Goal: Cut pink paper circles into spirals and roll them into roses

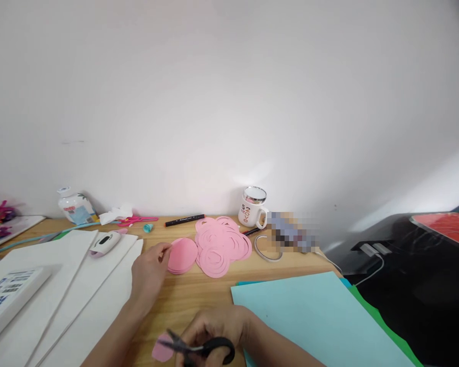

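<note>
My left hand (150, 272) reaches forward over the wooden desk (199, 298), its fingers pinching the edge of a stack of pink paper circles (182, 255). Beside that stack lies a heap of pink spiral-cut paper pieces (222, 244). My right hand (214, 331) is at the bottom of the view, closed round the black handles of a pair of scissors (199, 349). A small pink paper scrap (161, 350) sits at the scissor blades.
White sheets (72, 285) with a small white device (105, 242) lie at left, a light-blue sheet (321, 321) at right. A white mug (252, 206), black marker (184, 220), bottle (74, 206) and pink clips stand along the wall. A black surface (416, 285) is far right.
</note>
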